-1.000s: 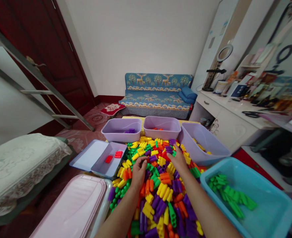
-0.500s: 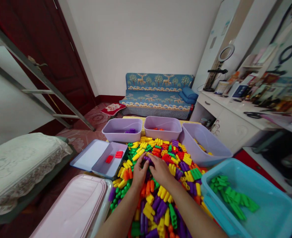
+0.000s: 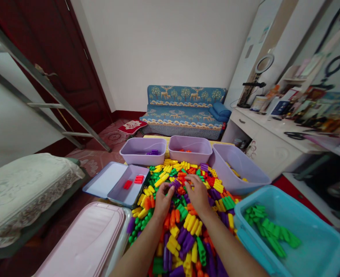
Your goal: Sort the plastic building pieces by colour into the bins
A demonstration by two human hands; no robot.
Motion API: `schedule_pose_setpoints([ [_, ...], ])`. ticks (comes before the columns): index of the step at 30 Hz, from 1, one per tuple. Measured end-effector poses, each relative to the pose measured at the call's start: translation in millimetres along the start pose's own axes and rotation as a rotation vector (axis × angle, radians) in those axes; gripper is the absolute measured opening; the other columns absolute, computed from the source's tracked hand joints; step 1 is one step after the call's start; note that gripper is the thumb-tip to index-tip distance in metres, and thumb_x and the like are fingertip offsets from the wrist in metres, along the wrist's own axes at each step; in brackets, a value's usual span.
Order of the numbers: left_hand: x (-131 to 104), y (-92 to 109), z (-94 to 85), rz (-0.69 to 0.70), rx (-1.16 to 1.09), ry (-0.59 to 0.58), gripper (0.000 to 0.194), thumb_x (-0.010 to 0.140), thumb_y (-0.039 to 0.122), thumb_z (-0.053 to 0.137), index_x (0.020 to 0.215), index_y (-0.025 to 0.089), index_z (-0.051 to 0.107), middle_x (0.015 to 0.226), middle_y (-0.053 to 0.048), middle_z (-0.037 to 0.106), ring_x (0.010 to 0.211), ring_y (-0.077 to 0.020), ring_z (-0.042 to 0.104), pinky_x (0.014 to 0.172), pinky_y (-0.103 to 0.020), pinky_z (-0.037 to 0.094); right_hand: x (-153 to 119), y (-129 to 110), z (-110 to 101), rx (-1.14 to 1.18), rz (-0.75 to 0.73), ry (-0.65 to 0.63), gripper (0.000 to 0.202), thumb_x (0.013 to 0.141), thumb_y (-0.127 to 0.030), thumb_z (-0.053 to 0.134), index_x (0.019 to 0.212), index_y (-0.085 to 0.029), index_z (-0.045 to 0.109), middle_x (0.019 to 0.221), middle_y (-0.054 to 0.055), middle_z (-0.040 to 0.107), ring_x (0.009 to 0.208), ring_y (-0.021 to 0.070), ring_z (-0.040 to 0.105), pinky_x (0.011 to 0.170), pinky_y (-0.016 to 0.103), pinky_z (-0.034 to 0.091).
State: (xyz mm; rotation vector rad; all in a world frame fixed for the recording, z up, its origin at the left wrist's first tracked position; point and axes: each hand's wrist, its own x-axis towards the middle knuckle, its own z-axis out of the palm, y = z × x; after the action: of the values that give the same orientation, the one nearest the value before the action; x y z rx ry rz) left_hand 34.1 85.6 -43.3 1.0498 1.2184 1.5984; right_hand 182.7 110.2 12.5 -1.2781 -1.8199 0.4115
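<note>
A large heap of coloured plastic pieces [image 3: 188,225] covers the middle, in yellow, purple, green, orange and red. My left hand [image 3: 163,197] is over the heap, its thumb and fingers closed on a purple piece [image 3: 174,184]. To its right, my right hand [image 3: 198,193] is apart from it, fingers spread and curved over red and orange pieces, holding nothing that shows. Behind the heap stand a lilac bin with purple pieces [image 3: 143,153], a lilac bin with orange pieces [image 3: 190,154] and a lilac bin with yellow pieces [image 3: 227,181].
On the left, an open box [image 3: 123,198] holds red pieces, above a pink lidded box [image 3: 84,238]. A turquoise bin [image 3: 311,215] with green pieces stands at the right. Farther off are a blue patterned sofa [image 3: 184,111], a ladder and a white dresser [image 3: 268,134].
My hands were close together around purple pieces; now my right hand has moved right, away from my left, and its fingers have spread. My left hand keeps a purple piece.
</note>
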Motion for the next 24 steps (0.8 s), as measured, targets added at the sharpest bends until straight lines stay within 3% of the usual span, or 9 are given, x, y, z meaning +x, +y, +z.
schedule_pose_setpoints([
  [3, -0.2, -0.7, 0.2, 0.000, -0.005, 0.012, 0.030, 0.077, 0.046, 0.067, 0.081, 0.018, 0.056, 0.073, 0.002, 0.058, 0.070, -0.0134, 0.054, 0.068, -0.023, 0.043, 7.0, 23.1, -7.2, -0.132, 0.067, 0.086, 0.029, 0.085, -0.022, 0.049, 0.107, -0.015, 0.065, 0.115, 0.013, 0.064, 0.112, 0.0245, 0.057, 0.101, 0.041, 0.042],
  [8, -0.9, 1.4, 1.1, 0.001, -0.011, 0.045, 0.030, 0.078, 0.047, 0.065, 0.082, 0.019, 0.056, 0.075, 0.002, 0.057, 0.074, -0.0142, 0.055, 0.070, -0.024, 0.042, 5.5, 47.9, -9.0, -0.287, 0.293, 0.006, 0.049, 0.082, -0.032, 0.056, 0.125, -0.008, 0.057, 0.124, 0.021, 0.060, 0.116, 0.0320, 0.056, 0.100, 0.048, 0.042],
  [13, -1.9, 4.0, 1.4, -0.006, -0.003, 0.057, 0.030, 0.076, 0.046, 0.068, 0.084, 0.018, 0.059, 0.078, 0.000, 0.062, 0.076, -0.0159, 0.058, 0.073, -0.026, 0.044, -3.0, 39.7, -10.8, -0.037, 0.132, -0.142, 0.037, 0.086, -0.040, 0.051, 0.112, -0.019, 0.066, 0.118, 0.009, 0.067, 0.112, 0.0226, 0.060, 0.100, 0.039, 0.044],
  [16, -2.3, 4.3, 1.0, -0.016, -0.004, 0.052, 0.031, 0.077, 0.045, 0.068, 0.090, 0.017, 0.062, 0.085, -0.003, 0.067, 0.082, -0.0181, 0.062, 0.077, -0.028, 0.047, -5.8, 41.2, -15.2, 0.046, 0.145, -0.154, 0.040, 0.092, -0.045, 0.041, 0.110, -0.021, 0.067, 0.115, 0.007, 0.069, 0.109, 0.0208, 0.062, 0.098, 0.039, 0.046],
  [24, 0.1, 4.3, 0.6, -0.049, -0.076, 0.067, 0.035, 0.071, 0.043, 0.073, 0.093, 0.017, 0.069, 0.092, -0.006, 0.074, 0.089, -0.0219, 0.067, 0.084, -0.034, 0.050, -15.3, 50.3, -13.6, -0.182, 0.135, -0.174, 0.043, 0.093, -0.041, 0.040, 0.119, -0.016, 0.063, 0.117, 0.010, 0.068, 0.110, 0.0248, 0.060, 0.099, 0.042, 0.043],
])
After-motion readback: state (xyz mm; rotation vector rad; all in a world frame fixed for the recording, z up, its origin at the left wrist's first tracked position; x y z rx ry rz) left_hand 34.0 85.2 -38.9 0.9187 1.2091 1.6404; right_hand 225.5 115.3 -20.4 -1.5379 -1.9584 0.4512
